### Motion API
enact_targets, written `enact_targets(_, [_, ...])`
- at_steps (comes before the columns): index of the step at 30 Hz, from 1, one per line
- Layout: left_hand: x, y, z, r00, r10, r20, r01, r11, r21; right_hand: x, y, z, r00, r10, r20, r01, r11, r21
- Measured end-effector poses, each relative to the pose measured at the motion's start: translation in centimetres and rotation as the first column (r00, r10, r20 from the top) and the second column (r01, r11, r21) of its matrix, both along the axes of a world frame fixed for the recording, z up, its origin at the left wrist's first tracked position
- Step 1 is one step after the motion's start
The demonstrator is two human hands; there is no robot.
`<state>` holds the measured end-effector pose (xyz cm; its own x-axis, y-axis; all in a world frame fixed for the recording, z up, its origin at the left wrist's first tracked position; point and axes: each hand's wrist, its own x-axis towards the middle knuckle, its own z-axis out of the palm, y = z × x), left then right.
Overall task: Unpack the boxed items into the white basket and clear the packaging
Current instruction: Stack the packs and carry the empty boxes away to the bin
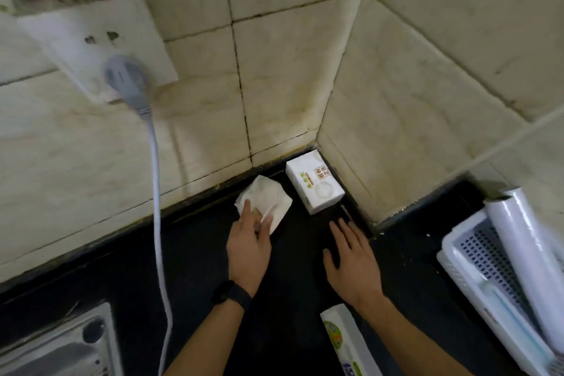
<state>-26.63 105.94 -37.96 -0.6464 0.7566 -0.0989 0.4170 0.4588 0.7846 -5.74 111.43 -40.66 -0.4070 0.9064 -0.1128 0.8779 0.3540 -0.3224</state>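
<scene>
The white box lies flat on the dark tabletop, pushed right into the corner where the two tiled walls meet. It looks closed and untouched, and was probably parked there out of the way until its turn comes. Just left of the box lies a crumpled white packet, either soft contents or loose wrapping; which one cannot be told. The left hand has its fingers and thumb pinched on the packet's near edge, apparently to lift it off the surface. Nearer than the box and slightly to its right, the right hand hovers low with its fingers apart and nothing in them, seemingly ready to reach the box next. Well to the right of the box stands the white basket, already holding white rolls, so some unpacking appears done. Well in front of the box, near the right forearm, lies a long printed carton, likely packaging still to clear. Far left of the box, a grey cord hangs across the tabletop.
</scene>
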Motion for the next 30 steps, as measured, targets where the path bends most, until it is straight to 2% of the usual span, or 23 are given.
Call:
enact_targets(3, [2.0,3.0,1.9,0.987,-0.131,-0.09,0.138,0.987,0.086,4.0,-3.1,-1.7,0.996,-0.071,0.055,0.078,0.987,-0.138])
enact_targets(5, [3.3,5.1,2.5,0.959,-0.231,-0.162,0.245,0.967,0.072,5.8,-3.8,-2.0,0.99,-0.088,0.11,0.109,0.971,-0.212])
enact_targets(6, [3.9,6.1,2.3,0.928,-0.293,-0.23,0.306,0.952,0.024,6.3,-4.0,-2.1,0.988,-0.075,0.134,0.106,0.964,-0.243])
enact_targets(8, [4.9,7.4,1.5,0.81,-0.43,-0.399,0.391,0.903,-0.178,6.6,-4.0,-2.1,0.986,-0.049,0.161,0.098,0.945,-0.312])
enact_targets(10, [5.6,8.0,0.4,0.732,-0.498,-0.465,0.372,0.864,-0.339,6.3,-3.7,-2.1,0.984,-0.048,0.174,0.112,0.916,-0.385])
enact_targets(13, [6.1,8.4,-0.5,0.706,-0.499,-0.502,0.351,0.863,-0.363,6.1,-3.3,-2.1,0.982,-0.033,0.186,0.116,0.882,-0.457])
enact_targets(17, [5.9,9.9,-0.5,0.706,-0.489,-0.512,0.35,0.87,-0.347,6.8,-2.9,-2.1,0.982,0.028,0.188,0.07,0.866,-0.495])
enact_targets(21, [5.7,10.7,-0.1,0.695,-0.512,-0.505,0.339,0.853,-0.398,7.1,-2.7,-2.1,0.986,0.029,0.166,0.06,0.86,-0.507])
enact_targets(24, [5.4,9.8,0.4,0.693,-0.568,-0.445,0.394,0.815,-0.425,7.2,-2.7,-1.6,0.982,0.043,0.184,0.061,0.85,-0.523])
enact_targets(26, [5.1,8.6,1.2,0.717,-0.576,-0.392,0.437,0.81,-0.39,7.0,-2.0,-0.8,0.979,0.035,0.203,0.086,0.826,-0.557])
enact_targets(28, [5.0,6.6,2.2,0.765,-0.535,-0.36,0.438,0.84,-0.32,6.3,-1.3,0.5,0.983,-0.019,0.183,0.125,0.799,-0.588])
enact_targets(30, [5.3,3.5,3.1,0.806,-0.503,-0.312,0.437,0.861,-0.261,5.7,-1.5,2.0,0.983,-0.18,0.044,0.169,0.776,-0.607])
